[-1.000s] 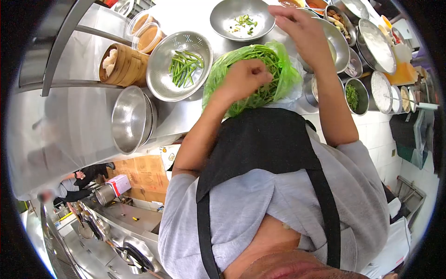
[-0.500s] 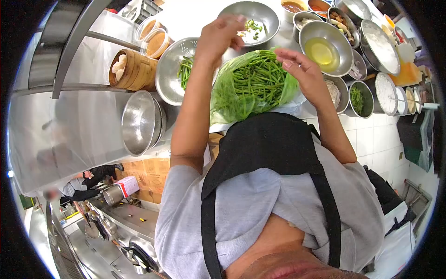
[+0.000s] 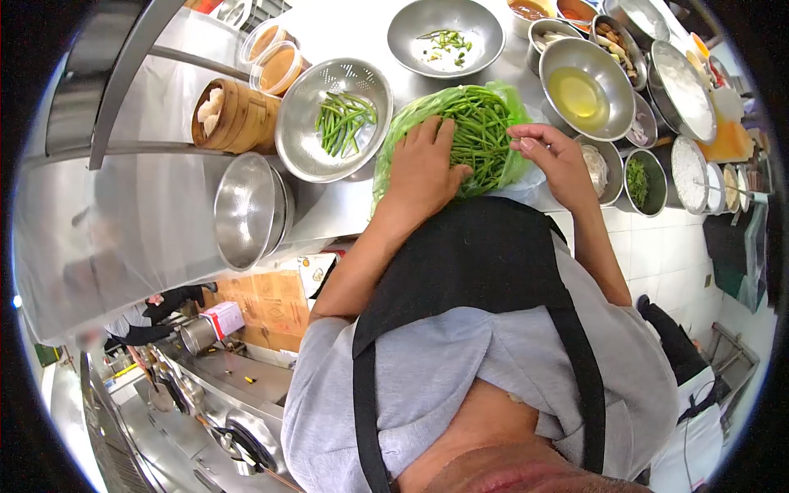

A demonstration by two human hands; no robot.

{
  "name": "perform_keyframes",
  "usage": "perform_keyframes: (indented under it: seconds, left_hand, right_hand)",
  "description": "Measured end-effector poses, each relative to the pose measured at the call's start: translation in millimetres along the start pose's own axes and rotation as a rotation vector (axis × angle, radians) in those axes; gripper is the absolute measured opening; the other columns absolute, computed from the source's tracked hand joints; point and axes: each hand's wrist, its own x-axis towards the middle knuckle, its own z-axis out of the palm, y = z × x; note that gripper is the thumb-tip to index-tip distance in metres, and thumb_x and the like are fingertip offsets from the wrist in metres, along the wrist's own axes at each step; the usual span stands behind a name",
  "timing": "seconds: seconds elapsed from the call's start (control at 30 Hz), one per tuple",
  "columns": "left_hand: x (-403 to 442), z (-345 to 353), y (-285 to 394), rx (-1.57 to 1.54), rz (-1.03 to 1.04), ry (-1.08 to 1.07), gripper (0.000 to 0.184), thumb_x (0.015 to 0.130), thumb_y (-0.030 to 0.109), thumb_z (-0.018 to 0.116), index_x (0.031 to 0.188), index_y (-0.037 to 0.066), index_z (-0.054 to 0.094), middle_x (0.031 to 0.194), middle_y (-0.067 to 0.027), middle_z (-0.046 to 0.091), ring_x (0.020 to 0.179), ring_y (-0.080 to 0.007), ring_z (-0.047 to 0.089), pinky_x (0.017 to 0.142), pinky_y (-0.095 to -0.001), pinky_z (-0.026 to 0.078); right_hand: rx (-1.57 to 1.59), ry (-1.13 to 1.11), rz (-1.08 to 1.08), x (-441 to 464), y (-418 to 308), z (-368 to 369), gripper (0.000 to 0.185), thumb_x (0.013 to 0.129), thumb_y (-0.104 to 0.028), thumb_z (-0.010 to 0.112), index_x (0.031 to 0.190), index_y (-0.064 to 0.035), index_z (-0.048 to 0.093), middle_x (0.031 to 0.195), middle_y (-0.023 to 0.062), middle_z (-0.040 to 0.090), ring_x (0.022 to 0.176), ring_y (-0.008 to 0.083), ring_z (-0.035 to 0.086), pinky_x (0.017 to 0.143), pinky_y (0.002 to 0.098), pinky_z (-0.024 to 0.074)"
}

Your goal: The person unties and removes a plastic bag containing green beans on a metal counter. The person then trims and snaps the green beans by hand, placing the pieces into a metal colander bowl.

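Note:
A green plastic bag (image 3: 391, 148) full of long green beans (image 3: 483, 123) lies in front of me at the table's near edge. My left hand (image 3: 427, 164) rests palm down on the beans, fingers stretched over them and thumb apart. At the bag's right rim, my right hand (image 3: 563, 160) has its fingers bent in toward the thumb. Whatever sits between those fingertips is too small to make out. Left of the bag, a perforated steel colander (image 3: 300, 144) holds loose green beans (image 3: 343, 123). Beyond the bag, a steel bowl (image 3: 407, 45) contains short green pieces (image 3: 448, 39).
Several steel bowls crowd the right side, among them one with yellow liquid (image 3: 578, 92) and one with chopped greens (image 3: 638, 181). To the left stand a bamboo steamer (image 3: 242, 115), plastic tubs (image 3: 279, 70) and stacked bowls (image 3: 246, 209). Another person (image 3: 144, 320) is far off at lower left.
My left hand has come down from above the far bowl onto the beans in the bag. My right hand stays by the bag's right rim, its fingers now more bent.

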Motion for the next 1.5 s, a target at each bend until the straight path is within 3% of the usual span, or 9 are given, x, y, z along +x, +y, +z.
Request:
perform_keyframes:
  seconds: [0.27,0.57,0.7,0.9,1.0,1.1,1.2,1.4,1.5]
  left_hand:
    - [0.4,-0.4,-13.8,-0.161,0.068,-0.114,0.055,0.075,0.011,0.071,0.127,0.005,0.051,0.117,-0.0180,0.057,0.111,-0.0372,0.051,0.097,-0.0426,0.040]
    - [4.3,-7.6,-17.1,-0.600,-0.176,-0.008,0.034,0.082,0.005,0.065,0.115,-0.001,0.062,0.102,-0.0169,0.066,0.094,-0.0249,0.063,0.085,-0.0338,0.049]
    - [12.2,-6.7,-18.4,-0.734,-0.224,0.074,0.031,0.084,0.005,0.065,0.115,0.004,0.063,0.097,-0.0055,0.068,0.091,-0.0116,0.061,0.081,-0.0272,0.049]
    - [24.0,-21.2,-0.7,-0.836,-0.235,0.132,0.025,0.087,0.006,0.062,0.112,0.000,0.063,0.098,-0.0065,0.068,0.088,-0.0114,0.061,0.083,-0.0240,0.048]
    - [24.7,-15.1,-2.1,-1.071,-0.257,0.100,0.022,0.089,0.006,0.061,0.110,-0.001,0.062,0.100,-0.0068,0.067,0.090,-0.0117,0.061,0.085,-0.0248,0.048]
    - [24.6,-6.8,-9.5,-1.027,-0.232,0.129,0.020,0.093,0.011,0.058,0.109,0.000,0.061,0.099,-0.0067,0.067,0.091,-0.0121,0.062,0.084,-0.0261,0.048]
    - [24.3,-18.5,1.6,-0.710,-0.089,0.165,0.021,0.095,0.016,0.055,0.110,0.002,0.058,0.098,-0.0083,0.067,0.091,-0.0137,0.062,0.082,-0.0275,0.048]
    - [24.5,-5.7,5.5,-0.603,-0.150,0.033,0.020,0.095,0.017,0.056,0.108,0.001,0.056,0.088,-0.0105,0.064,0.076,-0.0156,0.060,0.068,-0.0300,0.048]
    - [23.4,-1.2,-3.9,-0.593,-0.197,0.071,0.021,0.094,0.016,0.057,0.108,0.001,0.056,0.084,-0.0091,0.063,0.068,-0.0141,0.057,0.062,-0.0294,0.047]
  right_hand:
    - [-0.116,-0.077,-0.043,10.1,-4.5,2.8,0.027,0.093,-0.017,0.058,0.114,-0.0007,0.062,0.099,0.0054,0.066,0.089,0.0098,0.058,0.080,0.0249,0.0456]
    - [-0.197,-0.149,-0.042,18.1,4.5,5.4,0.027,0.092,-0.019,0.059,0.113,-0.0028,0.062,0.097,0.0044,0.065,0.087,0.0100,0.057,0.080,0.0249,0.0454]
    - [-0.180,-0.187,-0.036,21.2,2.9,11.3,0.026,0.092,-0.017,0.058,0.113,-0.0031,0.062,0.100,0.0071,0.064,0.091,0.0132,0.059,0.081,0.0267,0.0462]
    - [-0.416,0.100,-0.585,32.6,-15.1,34.4,0.024,0.091,-0.013,0.055,0.112,-0.0021,0.062,0.107,0.0144,0.062,0.103,0.0201,0.059,0.086,0.0306,0.0471]
    - [-0.468,-0.119,-0.560,44.3,-3.1,23.2,0.024,0.091,-0.014,0.056,0.111,-0.0014,0.061,0.097,0.0135,0.064,0.092,0.0211,0.062,0.081,0.0316,0.0489]
    - [-0.211,-0.270,-0.004,35.4,-11.9,20.4,0.024,0.090,-0.015,0.056,0.108,-0.0008,0.061,0.087,0.0117,0.066,0.077,0.0248,0.063,0.073,0.0342,0.0500]
    - [-0.322,-0.300,-0.086,33.8,-13.5,23.5,0.022,0.090,-0.019,0.056,0.102,-0.0015,0.062,0.078,0.0121,0.065,0.066,0.0281,0.060,0.064,0.0375,0.0481]
    - [-0.544,-0.177,-0.313,43.1,-6.3,34.2,0.023,0.090,-0.025,0.057,0.089,-0.0022,0.060,0.074,0.0160,0.061,0.065,0.0300,0.059,0.061,0.0400,0.0448]
    - [-0.589,-0.183,-0.148,42.1,-16.4,33.5,0.021,0.089,-0.022,0.055,0.088,-0.0020,0.061,0.073,0.0160,0.061,0.067,0.0309,0.060,0.062,0.0395,0.0461]
